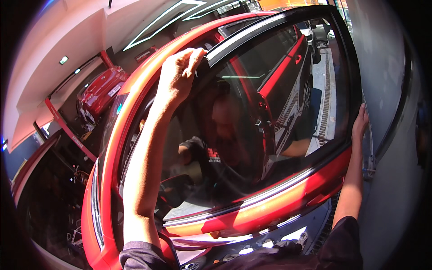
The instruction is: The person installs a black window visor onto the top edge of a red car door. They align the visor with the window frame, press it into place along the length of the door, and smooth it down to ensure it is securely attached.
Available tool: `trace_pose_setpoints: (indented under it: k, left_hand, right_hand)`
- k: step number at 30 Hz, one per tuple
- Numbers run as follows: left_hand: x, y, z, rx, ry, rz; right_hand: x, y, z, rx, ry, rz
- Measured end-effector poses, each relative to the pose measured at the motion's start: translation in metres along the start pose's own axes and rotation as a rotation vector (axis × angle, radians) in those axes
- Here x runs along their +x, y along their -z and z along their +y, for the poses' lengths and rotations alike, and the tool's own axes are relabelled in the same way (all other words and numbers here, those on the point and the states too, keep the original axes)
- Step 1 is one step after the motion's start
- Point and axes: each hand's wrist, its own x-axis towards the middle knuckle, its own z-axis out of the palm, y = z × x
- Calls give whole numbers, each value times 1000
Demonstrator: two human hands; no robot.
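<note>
A red car door (270, 211) with a dark tinted window (225, 130) and a black frame stands swung out in front of me. My left hand (180, 74) is raised to the upper front part of the window frame. Its thumb and fingers are pinched together at the end of a bright strip (247, 36) along the frame's top edge; what lies between the fingertips is too small to make out. Lower down, my right hand (359, 122) holds the door's rear edge, fingers pointing up along it. Reflections of a person show in the glass.
The red car's body (112, 148) curves along the left, behind the door. Close on the right stands a grey wall (391, 90). Another red car (101, 92) sits by a red lift post (67, 126) at the far left. A floor drain grate (325, 99) runs beyond the door.
</note>
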Motion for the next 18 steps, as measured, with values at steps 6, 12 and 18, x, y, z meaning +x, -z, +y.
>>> trace_pose_setpoints:
  k: [6, 12, 18]
  left_hand:
    - [-11, 2, 14, 225, -217, 59]
    - [-1, 11, 23, 786, -690, 91]
    - [15, 23, 60, 472, -407, 386]
  right_hand:
    - [0, -1, 1, 8, -38, 5]
    - [-10, -9, -9, 6, -24, -7]
    - [-3, 2, 0, -27, 2, 4]
